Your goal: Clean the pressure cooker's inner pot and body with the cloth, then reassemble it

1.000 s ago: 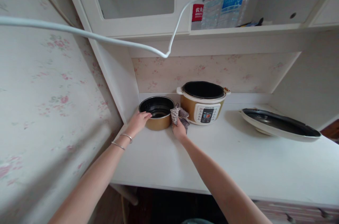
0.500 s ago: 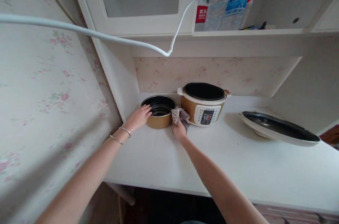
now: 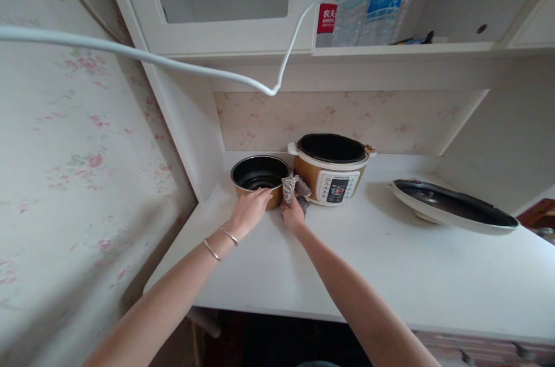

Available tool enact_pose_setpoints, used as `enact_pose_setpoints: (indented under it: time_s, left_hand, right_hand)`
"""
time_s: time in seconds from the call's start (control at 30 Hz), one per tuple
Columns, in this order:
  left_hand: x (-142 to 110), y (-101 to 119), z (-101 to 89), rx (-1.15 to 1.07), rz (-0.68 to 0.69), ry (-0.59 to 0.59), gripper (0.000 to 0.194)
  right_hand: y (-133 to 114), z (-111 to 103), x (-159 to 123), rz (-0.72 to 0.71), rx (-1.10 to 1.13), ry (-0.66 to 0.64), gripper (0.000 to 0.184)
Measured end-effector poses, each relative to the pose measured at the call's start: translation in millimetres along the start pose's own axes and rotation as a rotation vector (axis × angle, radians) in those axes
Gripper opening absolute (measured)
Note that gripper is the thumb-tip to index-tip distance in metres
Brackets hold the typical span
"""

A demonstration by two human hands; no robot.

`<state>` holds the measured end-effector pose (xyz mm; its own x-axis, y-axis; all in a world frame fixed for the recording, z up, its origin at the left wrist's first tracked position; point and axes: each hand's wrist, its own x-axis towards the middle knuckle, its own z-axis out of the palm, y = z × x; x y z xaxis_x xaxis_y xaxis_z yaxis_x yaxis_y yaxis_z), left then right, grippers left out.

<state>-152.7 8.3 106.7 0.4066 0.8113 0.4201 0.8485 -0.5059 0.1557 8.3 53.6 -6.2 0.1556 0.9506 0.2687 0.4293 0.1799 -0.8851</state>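
Note:
A round pot (image 3: 260, 165), black inside and gold outside, stands on the white desktop at the left. My left hand (image 3: 251, 209) is at its front edge, fingers bent over the rim; the thumb is hidden. My right hand (image 3: 293, 214) grips a grey-brown patterned cloth (image 3: 299, 188) against the pot's right side. Just right of the cloth is the gold and white electric cooker body (image 3: 332, 173), lidless, with a button panel facing me and a dark opening on top.
A shallow oval white-rimmed lid (image 3: 455, 205), dark inside, rests upside down at the right. Overhead, a white cable (image 3: 173, 60) crosses in front of the cabinet (image 3: 243, 40). Plastic bottles (image 3: 368, 3) stand on its shelf. A floral wall (image 3: 87, 182) closes the left side.
My left hand has slid from the pot's left rim round to its front, moving right and toward me. My right hand stays at the pot's right side with the cloth.

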Motion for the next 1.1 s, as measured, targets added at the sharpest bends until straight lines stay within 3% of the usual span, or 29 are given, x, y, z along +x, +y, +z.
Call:
enact_pose_setpoints:
  time_s: [0.1, 0.27, 0.37, 0.47, 0.63, 0.73, 0.8, 0.93, 1.03, 1.1]
  left_hand:
    - [6.0, -22.1, -7.4, -0.05, 0.069, -0.004, 0.042]
    - [11.2, -102.2, -26.2, -0.003, -0.002, -0.134, 0.043]
    - [5.7, -126.5, -32.6, -0.007, -0.045, -0.164, 0.041]
    - [-0.9, -111.0, -32.4, -0.008, -0.11, -0.095, 0.036]
    - [-1.1, -38.5, -17.4, 0.082, -0.245, -0.013, 0.032]
    - [2.4, -5.1, -7.3, 0.008, -0.194, 0.015, 0.034]
    - [5.1, 3.5, -5.4, -0.082, -0.099, 0.019, 0.037]
    - [12.1, -18.1, -18.0, -0.126, 0.028, 0.071, 0.039]
    - [15.4, -59.8, -32.5, 0.0, 0.02, 0.1, 0.04]
    - [13.7, -88.7, -37.1, 0.073, -0.02, 0.047, 0.04]
  right_hand:
    - [0.2, -0.3, 0.4, -0.028, 0.014, -0.008, 0.06]
    - [1.1, 2.1, 0.7, 0.024, -0.007, -0.021, 0.06]
    - [0.7, 2.1, 1.1, 0.031, 0.012, -0.02, 0.058]
    - [-2.6, 3.5, 0.1, 0.042, 0.008, -0.02, 0.059]
    - [-12.1, 14.6, -5.7, 0.074, 0.02, 0.014, 0.066]
    - [-15.5, 19.7, -9.1, 0.065, 0.053, 0.049, 0.071]
    - [-16.8, 19.1, -10.5, 0.045, 0.083, 0.051, 0.072]
    - [-21.3, 9.7, -11.1, -0.006, 0.133, 0.032, 0.068]
    - [-26.3, 1.1, -8.7, 0.009, 0.136, 0.021, 0.067]
    - [-27.9, -2.4, -6.5, 0.045, 0.127, -0.001, 0.067]
